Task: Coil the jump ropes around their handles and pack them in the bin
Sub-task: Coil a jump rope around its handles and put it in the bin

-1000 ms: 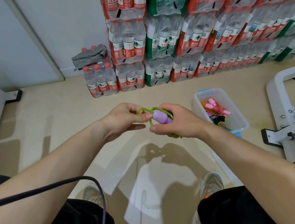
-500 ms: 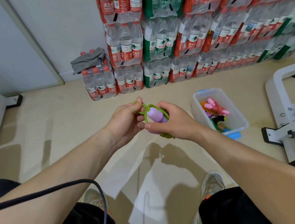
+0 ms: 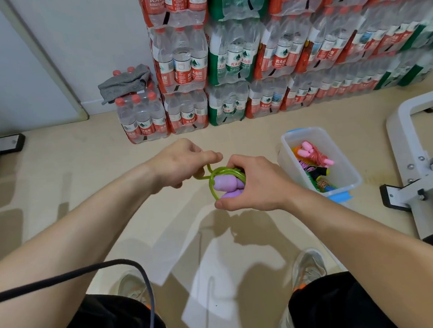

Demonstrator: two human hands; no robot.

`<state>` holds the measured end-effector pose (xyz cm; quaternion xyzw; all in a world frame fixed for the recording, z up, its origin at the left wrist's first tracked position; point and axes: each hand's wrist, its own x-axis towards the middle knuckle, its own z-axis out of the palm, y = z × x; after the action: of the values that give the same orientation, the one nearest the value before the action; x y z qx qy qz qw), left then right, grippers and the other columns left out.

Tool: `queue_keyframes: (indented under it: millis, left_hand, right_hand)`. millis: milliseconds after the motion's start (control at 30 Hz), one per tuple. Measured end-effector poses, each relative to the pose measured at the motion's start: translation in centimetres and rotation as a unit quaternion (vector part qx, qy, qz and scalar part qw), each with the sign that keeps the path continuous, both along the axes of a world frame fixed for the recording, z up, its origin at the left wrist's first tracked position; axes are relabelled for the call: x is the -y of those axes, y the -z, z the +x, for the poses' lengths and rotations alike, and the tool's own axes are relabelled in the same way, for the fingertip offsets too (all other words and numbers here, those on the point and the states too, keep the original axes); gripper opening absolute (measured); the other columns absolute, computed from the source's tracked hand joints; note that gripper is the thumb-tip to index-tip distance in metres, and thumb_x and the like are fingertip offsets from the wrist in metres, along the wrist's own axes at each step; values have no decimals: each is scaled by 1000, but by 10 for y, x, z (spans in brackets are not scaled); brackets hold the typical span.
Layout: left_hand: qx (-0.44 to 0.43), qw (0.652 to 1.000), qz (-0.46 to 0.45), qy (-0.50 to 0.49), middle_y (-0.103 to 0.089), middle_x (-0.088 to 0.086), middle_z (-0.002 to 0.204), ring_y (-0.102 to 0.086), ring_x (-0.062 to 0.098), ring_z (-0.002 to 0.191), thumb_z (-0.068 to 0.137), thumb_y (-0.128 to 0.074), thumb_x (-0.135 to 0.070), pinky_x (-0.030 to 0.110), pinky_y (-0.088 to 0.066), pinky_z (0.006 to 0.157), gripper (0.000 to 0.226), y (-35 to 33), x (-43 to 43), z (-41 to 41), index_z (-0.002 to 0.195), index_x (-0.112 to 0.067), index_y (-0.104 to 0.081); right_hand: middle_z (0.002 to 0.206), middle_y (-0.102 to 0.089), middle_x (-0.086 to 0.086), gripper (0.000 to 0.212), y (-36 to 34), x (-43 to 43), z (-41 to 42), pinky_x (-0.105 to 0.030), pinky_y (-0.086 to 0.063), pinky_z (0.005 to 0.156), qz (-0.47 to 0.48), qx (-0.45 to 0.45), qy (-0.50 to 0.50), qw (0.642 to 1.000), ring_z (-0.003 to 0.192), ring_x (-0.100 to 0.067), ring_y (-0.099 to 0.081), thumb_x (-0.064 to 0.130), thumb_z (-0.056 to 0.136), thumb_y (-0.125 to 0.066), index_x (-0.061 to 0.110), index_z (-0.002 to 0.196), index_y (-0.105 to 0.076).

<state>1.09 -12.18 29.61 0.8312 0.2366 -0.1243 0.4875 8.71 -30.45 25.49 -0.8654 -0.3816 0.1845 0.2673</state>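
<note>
Shifted since the earlier frame: left hand (image 3: 181, 164) drawn a little away from the bundle, so a small loop of green cord (image 3: 226, 169) now shows between the hands. Entries, left to right. Black cable (image 3: 89, 274): crosses the left forearm, not part of the job. Grey cloth (image 3: 124, 81): lies on a low pack at the left end of the water-bottle packs (image 3: 228, 59) stacked along the wall. Left hand: fingers curled, pinching the free loop of green cord. Green cord: mostly wound round the purple handles (image 3: 224, 182), held in the air above the floor. Right hand (image 3: 258, 183): wrapped round the handles and coils, thumb underneath. Bin (image 3: 288, 155): on the floor just right of the right hand, already holding a pink jump rope (image 3: 313, 155) and other coiled ropes. White metal frame (image 3: 400, 149): far right. Step in hand, by judgement: securing the last of the cord. Handling note: keep the right hand's grip firm so the turns do not spring loose, lay the loop snug beside the earlier turns, tuck the end under, then lower the bundle into the bin.
</note>
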Motion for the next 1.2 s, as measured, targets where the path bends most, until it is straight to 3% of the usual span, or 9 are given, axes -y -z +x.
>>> queue_keyframes:
  millis: [100, 233, 367, 567, 667, 800, 900, 1033, 1200]
  left_hand:
    - [-38, 998, 26, 46, -56, -2, 64, -42, 20, 67, 88, -67, -50, 28, -35, 54, 41, -2, -2, -1, 67, -15, -58]
    - [11, 999, -23, 31, -35, 3, 61, -30, 21, 62, 78, -80, -47, 29, -25, 52, 47, 0, 0, -2, 63, -18, -46]
    - [3, 998, 40, 38, -24, 1, 56, -21, 18, 51, 74, -84, -47, 29, -14, 46, 53, 1, -3, -1, 67, -11, -46]
    - [-35, 993, 105, 29, -30, 1, 62, -29, 21, 62, 66, -87, -55, 32, -19, 54, 58, 9, -2, 3, 70, -14, -45]
    - [-25, 1000, 1, -13, -36, 0, 64, -30, 20, 64, 73, -84, -49, 30, -22, 54, 49, 13, -2, 4, 73, -17, -47]
    - [14, 974, -205, -100, -63, -2, 81, -51, 12, 70, 92, -70, -19, 25, -46, 62, 11, 23, 7, 6, 93, -15, -60]
    - [77, 922, -314, -212, -67, 3, 103, -63, 21, 83, 94, -63, -5, 31, -56, 70, 27, 30, 18, 10, 119, -12, -58]
    - [51, 925, -290, -239, -63, 8, 114, -68, 26, 85, 97, -63, -38, 35, -60, 72, 36, 31, 35, 18, 120, -11, -58]
    - [-56, 927, -341, -144, -70, 7, 93, -71, 29, 92, 92, -52, -66, 42, -54, 93, 56, 34, 65, 21, 100, -13, -66]
  right_hand:
    - [75, -60, 10, 56, 3, -1, -3, -35, -48, 64, -15, 3, -6, 1000, 71, -13, -58, 71, 50, -75, 33, 83, -50]
    - [71, -55, 9, 59, 1, -1, 3, -37, -46, 61, 16, -13, 16, 1000, 67, -15, -54, 71, 48, -74, 29, 82, -51]
    - [73, -59, 9, 56, 2, -1, -3, -32, -45, 63, -34, 48, -1, 998, 70, -14, -57, 69, 56, -75, 28, 86, -51]
    - [73, -58, 9, 53, 9, 1, -4, -32, -39, 59, -61, 96, 4, 994, 72, -15, -57, 68, 61, -73, 27, 84, -49]
    - [75, -58, 9, 55, 12, 3, -7, -31, -39, 58, -53, 63, 36, 996, 72, -14, -57, 69, 63, -73, 25, 84, -47]
    - [74, -56, 9, 57, 16, 8, -4, -34, -41, 61, -5, -16, 124, 992, 69, -16, -53, 68, 64, -76, 24, 81, -43]
    - [76, -57, 9, 56, 16, 12, 0, -36, -45, 64, 8, -35, 158, 987, 71, -13, -55, 69, 68, -74, 25, 83, -43]
    - [79, -58, 10, 57, 15, 17, 3, -35, -44, 65, 18, -62, 188, 980, 74, -12, -58, 72, 73, -70, 22, 86, -43]
    - [88, -62, 9, 55, 12, 26, 9, -35, -46, 71, 61, -122, 236, 962, 85, -15, -62, 69, 79, -66, 21, 94, -45]
